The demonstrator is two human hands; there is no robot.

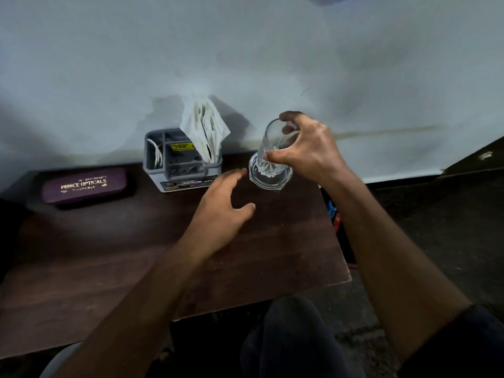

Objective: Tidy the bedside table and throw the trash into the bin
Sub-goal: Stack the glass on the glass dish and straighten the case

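From the head camera, the right hand (305, 151) grips a clear glass (272, 159) by its side, fingers curled round it and thumb at the lower wall, tilted with its base seemingly just above or touching the back right of the wooden table (136, 263), beside the grey organiser (182, 170) stuffed with paper napkins (204, 126); the left hand (221, 211) hovers spread and empty nearby. I judge the step to be placing the glass, so next comes standing it upright and letting go; the purple glasses case (84, 185) lies far left, and no bin shows
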